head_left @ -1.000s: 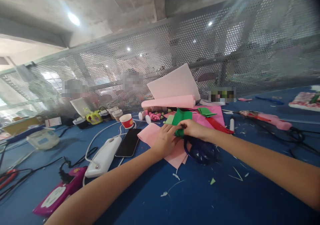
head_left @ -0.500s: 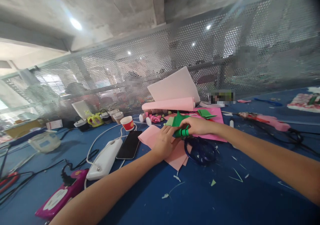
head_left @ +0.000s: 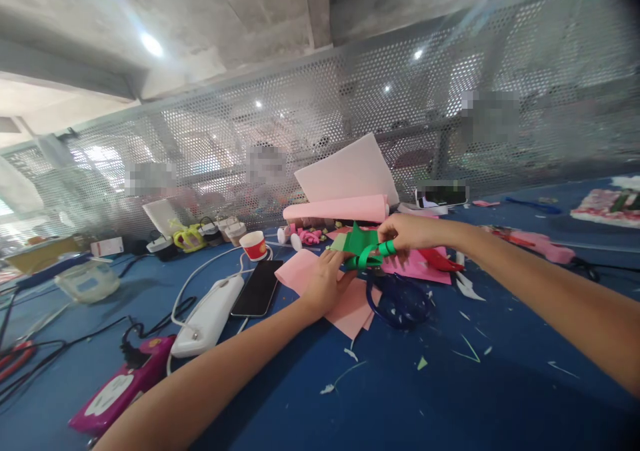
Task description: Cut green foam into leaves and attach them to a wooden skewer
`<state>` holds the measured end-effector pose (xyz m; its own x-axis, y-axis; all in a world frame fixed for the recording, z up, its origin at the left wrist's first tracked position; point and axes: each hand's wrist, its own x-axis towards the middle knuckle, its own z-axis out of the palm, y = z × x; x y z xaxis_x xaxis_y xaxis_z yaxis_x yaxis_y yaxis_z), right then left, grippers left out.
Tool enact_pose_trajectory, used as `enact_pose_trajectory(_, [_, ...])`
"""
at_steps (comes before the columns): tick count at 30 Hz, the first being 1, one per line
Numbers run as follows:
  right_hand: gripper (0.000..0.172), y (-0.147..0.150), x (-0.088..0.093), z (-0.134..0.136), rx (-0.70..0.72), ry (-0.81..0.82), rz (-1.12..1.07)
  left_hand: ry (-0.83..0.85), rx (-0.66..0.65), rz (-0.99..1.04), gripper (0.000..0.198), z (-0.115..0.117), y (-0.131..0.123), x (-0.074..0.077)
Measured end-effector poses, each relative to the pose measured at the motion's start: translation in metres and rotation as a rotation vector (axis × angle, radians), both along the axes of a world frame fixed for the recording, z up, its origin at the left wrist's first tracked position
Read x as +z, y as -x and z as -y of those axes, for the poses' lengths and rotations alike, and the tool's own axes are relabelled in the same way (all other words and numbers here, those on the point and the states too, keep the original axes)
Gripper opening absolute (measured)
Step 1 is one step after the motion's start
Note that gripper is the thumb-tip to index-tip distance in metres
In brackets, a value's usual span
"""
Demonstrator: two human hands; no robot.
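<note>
My left hand (head_left: 325, 283) has its fingers and thumb closed on the lower left of a green craft-sheet piece (head_left: 363, 239), whose upper corner points away from me. A curled green strip (head_left: 369, 256) loops across the front of that piece. The fingers of my right hand (head_left: 407, 233) pinch a small green roll (head_left: 386, 247) at the strip's right side. I cannot tell whether the roll and the sheet are one piece. Pink sheets (head_left: 350, 312) lie under my left hand, and dark blue scissor-like handles (head_left: 403, 301) lie in front of my right hand.
A black phone (head_left: 259, 289), a white power strip (head_left: 210, 314) and a red paper cup (head_left: 254, 245) are at left. Behind my hands lies a pink roll (head_left: 337, 209). A red pointed piece (head_left: 441, 261) sits on the bright pink sheet (head_left: 417, 267). At right is a pink glue gun (head_left: 543, 245).
My right hand has moved slightly right and up with the green roll, and a loop of green strip now shows between the hands. The red piece has come into view below my right wrist.
</note>
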<state>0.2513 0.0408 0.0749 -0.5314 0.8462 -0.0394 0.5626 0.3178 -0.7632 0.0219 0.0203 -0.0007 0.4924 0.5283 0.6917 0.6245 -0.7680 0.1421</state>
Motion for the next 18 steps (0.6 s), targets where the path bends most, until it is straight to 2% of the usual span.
enact_pose_trajectory(4, [0.027,-0.015,0.009,-0.002,-0.007,-0.047,0.001,0.008,-0.010,0.008,0.014,-0.001,-0.001,0.000])
enact_pose_trajectory(7, [0.030,-0.022,0.014,-0.002,-0.043,-0.091,-0.004,0.077,-0.010,0.046,0.013,-0.002,-0.001,-0.001])
enact_pose_trajectory(13, [0.033,-0.015,0.015,0.000,-0.147,-0.207,-0.096,0.203,0.035,0.147,0.010,-0.008,0.001,-0.004])
enact_pose_trajectory(18, [0.034,0.007,0.004,0.005,-0.027,-0.189,-0.169,0.324,-0.067,0.279,0.016,-0.013,0.004,-0.007])
